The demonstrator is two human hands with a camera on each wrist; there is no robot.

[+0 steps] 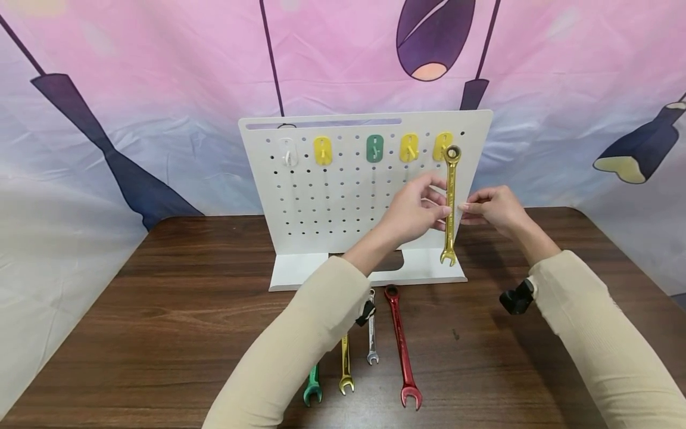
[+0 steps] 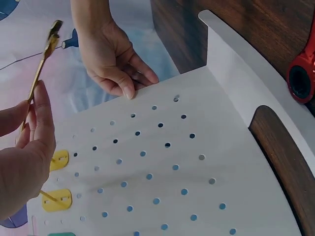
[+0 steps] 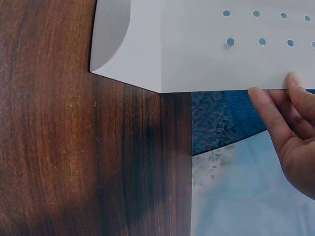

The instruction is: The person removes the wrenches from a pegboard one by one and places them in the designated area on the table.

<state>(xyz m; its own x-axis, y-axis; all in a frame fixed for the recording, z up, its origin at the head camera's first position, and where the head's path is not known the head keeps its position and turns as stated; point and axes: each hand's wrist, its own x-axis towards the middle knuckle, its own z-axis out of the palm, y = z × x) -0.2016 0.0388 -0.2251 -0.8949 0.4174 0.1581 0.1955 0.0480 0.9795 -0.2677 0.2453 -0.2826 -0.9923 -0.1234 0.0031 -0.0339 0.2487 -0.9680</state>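
Observation:
My left hand (image 1: 409,208) holds a gold combination wrench (image 1: 451,185) upright by its shank, between thumb and fingers. The wrench's ring end is at the top, in front of the rightmost yellow hook (image 1: 442,140) on a white pegboard (image 1: 316,243). Whether the ring touches that hook I cannot tell; in the left wrist view my fingers partly cover the area. At the board's right edge, my right hand (image 1: 495,208) pinches the panel. Its thumb lies on the front face in the right wrist view, with fingers behind.
Further hooks on the board are yellow (image 1: 409,147), green (image 1: 374,148), yellow (image 1: 323,150) and white (image 1: 288,152). On the wooden table lie a red wrench (image 1: 401,342), a silver wrench (image 1: 372,333), a smaller gold wrench (image 1: 345,363) and a green wrench (image 1: 313,384), some partly under my left sleeve.

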